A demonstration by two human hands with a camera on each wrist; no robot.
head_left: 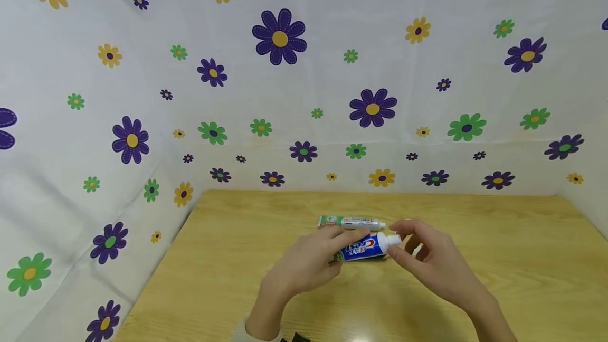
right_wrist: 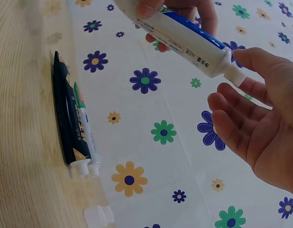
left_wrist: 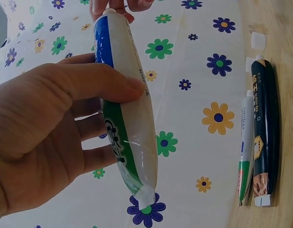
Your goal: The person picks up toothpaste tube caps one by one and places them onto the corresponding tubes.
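the left hand (head_left: 306,260) grips a crest toothpaste tube (head_left: 362,247) above the wooden table (head_left: 237,257); the right hand (head_left: 437,263) is at its white cap (head_left: 393,240), whether pinching i cannot tell. beyond lie a dark tube (left_wrist: 266,123) and a green-and-white tube (head_left: 356,222), then flowered cloth (head_left: 328,78).

White floral cloth (head_left: 328,78) behind and beside a yellowish wood-grain table (head_left: 228,241).

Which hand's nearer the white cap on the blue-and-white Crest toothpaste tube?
Right: the right hand is at the cap; the left hand grips the tube farther back, around its body.
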